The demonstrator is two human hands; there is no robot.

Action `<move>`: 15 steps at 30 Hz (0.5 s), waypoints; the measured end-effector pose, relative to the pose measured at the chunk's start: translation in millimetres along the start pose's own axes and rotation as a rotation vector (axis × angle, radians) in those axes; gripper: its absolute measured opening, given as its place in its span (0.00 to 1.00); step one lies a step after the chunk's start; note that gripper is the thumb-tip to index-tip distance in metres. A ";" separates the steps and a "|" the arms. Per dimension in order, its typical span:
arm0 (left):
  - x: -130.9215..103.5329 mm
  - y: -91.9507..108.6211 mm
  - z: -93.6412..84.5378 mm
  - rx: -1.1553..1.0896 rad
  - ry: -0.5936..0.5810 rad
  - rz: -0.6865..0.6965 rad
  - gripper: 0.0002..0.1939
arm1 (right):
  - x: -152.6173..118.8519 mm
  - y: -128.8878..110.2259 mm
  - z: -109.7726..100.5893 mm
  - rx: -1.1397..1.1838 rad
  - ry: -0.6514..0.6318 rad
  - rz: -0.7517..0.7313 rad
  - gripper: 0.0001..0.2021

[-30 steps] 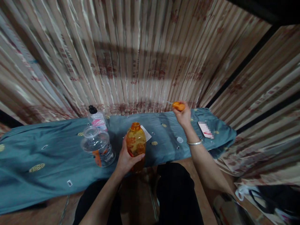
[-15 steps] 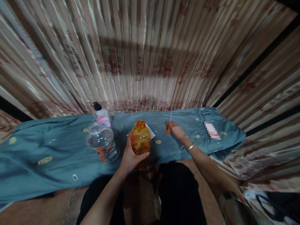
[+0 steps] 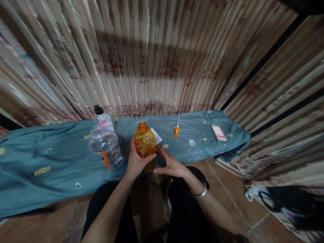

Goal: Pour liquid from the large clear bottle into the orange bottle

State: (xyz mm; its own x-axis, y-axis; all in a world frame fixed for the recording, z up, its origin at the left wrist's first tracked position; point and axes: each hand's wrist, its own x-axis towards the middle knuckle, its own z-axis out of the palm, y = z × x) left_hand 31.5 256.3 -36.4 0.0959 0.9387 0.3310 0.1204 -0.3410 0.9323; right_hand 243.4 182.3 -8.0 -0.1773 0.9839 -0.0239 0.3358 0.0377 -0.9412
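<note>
My left hand [image 3: 138, 162] is wrapped round an amber see-through bottle [image 3: 145, 141], which stands upright at the front edge of the cloth with its mouth uncovered. On the bottle's right side, my right hand [image 3: 170, 163] is open, thumb and fingers spread near its lower part; whether the fingertips touch it I cannot tell. An orange pump top [image 3: 176, 131] with a pale tube lies on the cloth to the right. Behind the bottle is a white paper [image 3: 156, 136], partly hidden.
A clear, wide-bodied plastic container [image 3: 108, 148] stands left of the bottle, before a clear bottle with a black cap [image 3: 105, 118]. A white disc [image 3: 192, 143] and a blurred pink-white packet [image 3: 219, 132] lie right on the blue-green cloth [image 3: 63, 152]. Curtains [image 3: 152, 67] hang behind.
My right hand has let go of the orange pump top, leaving it on the cloth, and has moved left beside the amber bottle. My left hand still holds the bottle. The view has shifted slightly.
</note>
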 end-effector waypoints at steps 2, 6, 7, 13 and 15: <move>-0.9 2.0 -0.7 0.014 0.012 0.002 0.69 | -1.5 -10.4 19.6 -0.033 0.060 0.048 0.60; -2.5 8.0 -1.4 0.037 0.017 0.019 0.68 | 2.0 -27.1 45.7 -0.107 0.172 0.078 0.37; -2.7 9.6 -1.6 0.041 0.015 0.028 0.68 | 3.0 -29.3 49.9 -0.118 0.188 0.090 0.34; -4.8 12.8 -2.6 0.047 -0.014 0.049 0.73 | 8.1 -26.0 66.6 -0.097 0.252 0.046 0.26; -7.3 11.7 -1.3 0.039 -0.023 0.044 0.78 | 10.1 -20.2 67.3 -0.057 0.265 0.057 0.26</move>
State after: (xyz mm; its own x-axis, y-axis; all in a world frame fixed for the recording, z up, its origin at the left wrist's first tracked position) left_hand 30.9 245.5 -27.8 0.1248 0.9216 0.3674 0.1545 -0.3839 0.9104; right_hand 172.6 179.8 -12.0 0.0894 0.9958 0.0203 0.3907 -0.0163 -0.9204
